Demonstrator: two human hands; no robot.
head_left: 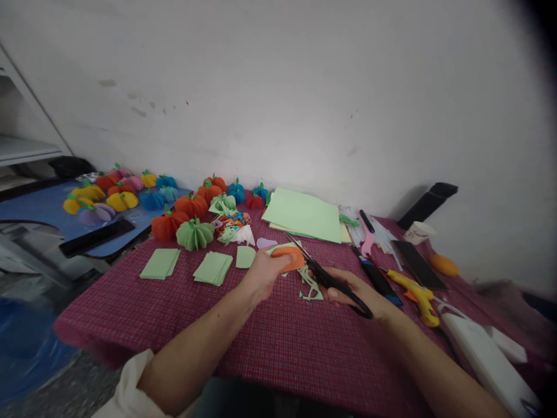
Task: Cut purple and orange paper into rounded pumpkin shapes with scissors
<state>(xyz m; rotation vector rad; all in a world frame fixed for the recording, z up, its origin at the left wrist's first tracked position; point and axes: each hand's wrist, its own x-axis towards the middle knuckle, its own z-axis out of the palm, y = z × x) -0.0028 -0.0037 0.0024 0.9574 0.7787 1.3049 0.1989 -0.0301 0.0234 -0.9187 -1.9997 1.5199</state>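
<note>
My left hand pinches a rounded orange paper piece together with light green paper behind it. In my right hand are black-handled scissors, their blades pointing up and left along the right edge of the papers. Pale green paper scraps lie on the cloth under the blades. A green piece with a rounded side rests left of my left hand, and a lilac paper piece sits just behind it. Two stacks of green squares, a nearer stack and a farther-left stack, lie further left.
Several paper pumpkins stand at the back left, more on a blue table. Large green sheets lie against the wall. At right are a yellow glue gun, a paper cup, a dark phone and a white box.
</note>
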